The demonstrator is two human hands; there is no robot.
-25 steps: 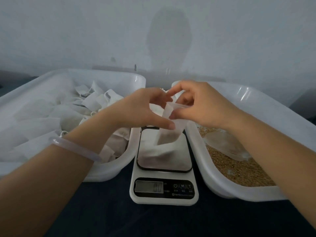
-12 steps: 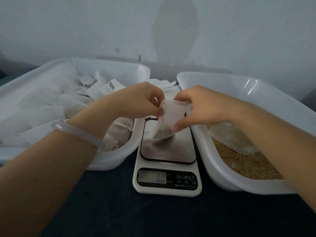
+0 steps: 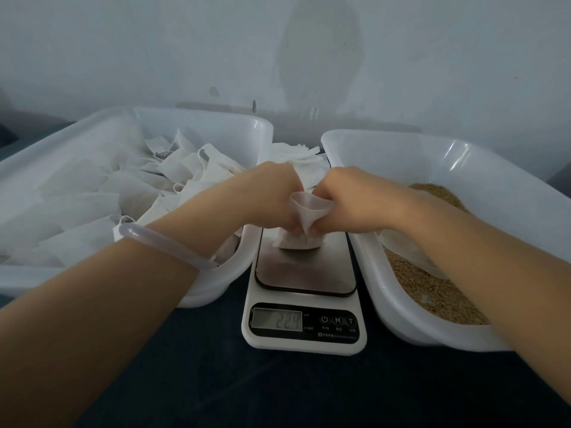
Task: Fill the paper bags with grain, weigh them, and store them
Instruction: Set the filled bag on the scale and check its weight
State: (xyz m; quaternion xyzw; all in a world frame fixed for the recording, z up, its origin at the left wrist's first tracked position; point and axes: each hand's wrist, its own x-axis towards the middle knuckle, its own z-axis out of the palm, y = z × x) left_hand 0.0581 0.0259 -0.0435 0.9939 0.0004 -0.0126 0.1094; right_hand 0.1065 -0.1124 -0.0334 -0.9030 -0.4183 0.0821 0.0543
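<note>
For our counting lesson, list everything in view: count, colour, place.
table: one, dark, underneath
left tub: one, white, left
right tub: one, white, right
scale: one, white, between tubs
bag: one, white, on scale
bags: many, white, in left tub
flat bags: pile, white, behind scale
grain: tan, in right tub
scoop: one, clear, on grain
bracelet: one, clear, left wrist
left hand: one, grips bag's top
right hand: one, grips bag's top

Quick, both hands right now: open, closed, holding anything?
Left hand: closed, gripping the neck of the paper bag, whose bottom rests on the scale.
Right hand: closed, gripping the same bag's neck.
</note>
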